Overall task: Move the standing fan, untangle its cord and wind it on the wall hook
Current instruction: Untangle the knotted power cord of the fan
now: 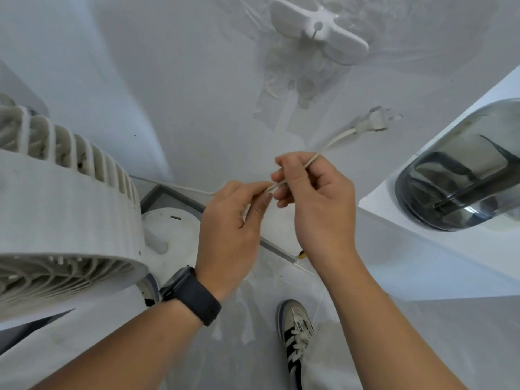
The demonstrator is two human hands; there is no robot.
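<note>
The white standing fan (67,209) fills the left of the head view, its round base (171,235) on the floor below the fan head. Its pale cord (334,140) runs from behind my left hand, through both hands, and up to the plug (371,123), which hangs free in front of the wall. My left hand (230,229) pinches the cord between thumb and fingers. My right hand (318,204) grips the same cord just beyond it. The white cross-shaped wall hook (320,29) sits on the wall above, with no cord on it.
A white shelf (439,249) juts out at right, carrying a smoky glass vessel (461,170). A grey skirting strip (267,243) runs along the wall foot. My shoe (295,327) stands on the pale floor below my hands. A dark watch is on my left wrist.
</note>
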